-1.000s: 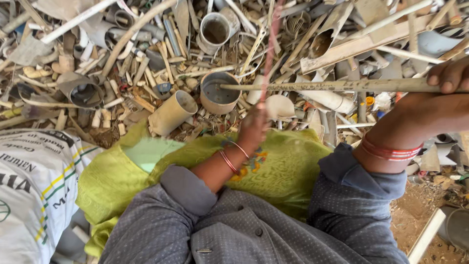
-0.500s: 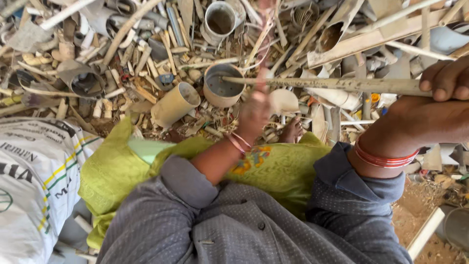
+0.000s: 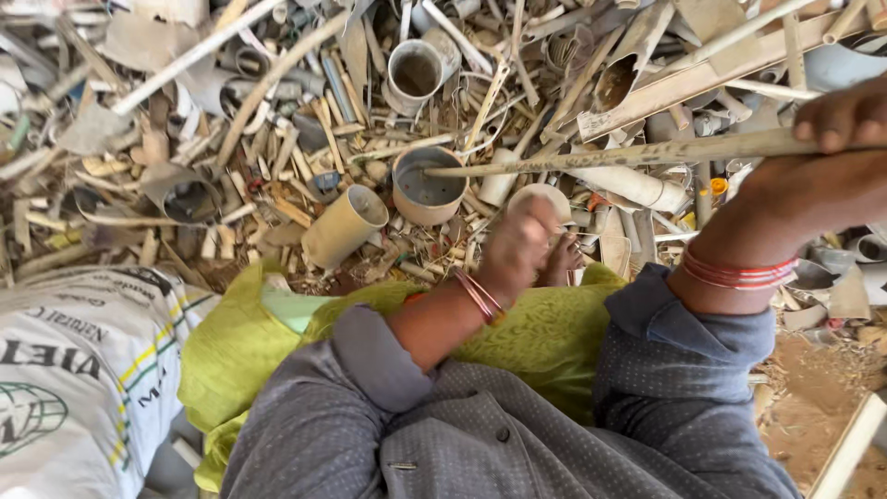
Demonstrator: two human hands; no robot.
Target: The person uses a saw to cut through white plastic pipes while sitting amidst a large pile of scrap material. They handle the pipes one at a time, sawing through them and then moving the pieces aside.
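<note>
Countless pipe offcuts (image 3: 344,225) litter the ground (image 3: 813,407); right hand (image 3: 845,120) grips a long strip (image 3: 610,155), left hand (image 3: 517,245) seemingly fisted, blurred.

Left hand (image 3: 517,242) fisted, blurred, forearm angled up-right; right hand (image 3: 845,120) raised, fingers curled closed, wrist bent.

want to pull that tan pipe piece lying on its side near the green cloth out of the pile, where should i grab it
Take the tan pipe piece at its open upper-right end, where the rim is clear, coming from above and the right. Its lower-left end is tucked into scraps, so a pinch over the rim, one finger inside, probably works best. The left hand is nearest; the right hand holds the long strip.
</note>
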